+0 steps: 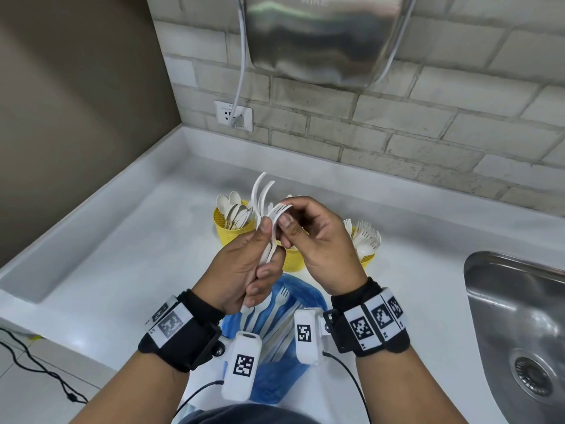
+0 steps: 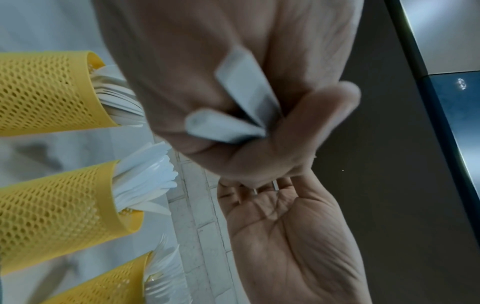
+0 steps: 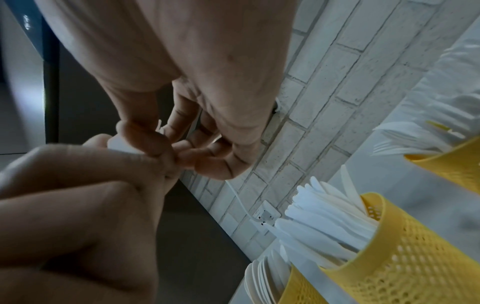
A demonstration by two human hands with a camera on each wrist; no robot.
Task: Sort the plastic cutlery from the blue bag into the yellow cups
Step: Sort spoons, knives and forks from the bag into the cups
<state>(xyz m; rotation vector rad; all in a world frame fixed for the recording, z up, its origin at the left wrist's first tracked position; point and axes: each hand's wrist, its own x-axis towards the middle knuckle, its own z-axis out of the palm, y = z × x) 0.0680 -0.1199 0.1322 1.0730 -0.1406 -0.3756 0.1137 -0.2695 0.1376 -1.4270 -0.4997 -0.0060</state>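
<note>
Blue bag: one thin, crumpled blue plastic bag (image 1: 305, 296) lies on the white countertop (image 1: 128, 240), below and nearer the person than both hands' fingers; white forks show inside it, too overlapped for a firm count. It looks soft and slippery, so I judge it will slide unless pinned.

Yellow cups: three yellow perforated plastic cups stand beyond the fingertips. The spoon cup (image 1: 234, 231) is left of the left fingertips, the middle cup (image 1: 292, 258) sits directly under the two hands and holds flat, knife-like pieces in the wrist views, and the fork cup (image 1: 367, 260) is right of the right knuckles.

Held cutlery: a small bundle of white plastic cutlery (image 1: 269, 215), at least three pieces, some with fork tines; the exact count is hidden by the fingers. It looks light, thin, springy and smooth, likely to fan out or slip. I judge the flat handles the best hold, not the tines.

Left hand: the left hand (image 1: 241, 267) has its fingers curled round the handles, which stick out below the palm.

Right hand: the right hand (image 1: 318, 240) pinches one piece at the top of the bundle between thumb and forefinger, apparently to peel it away.
</note>
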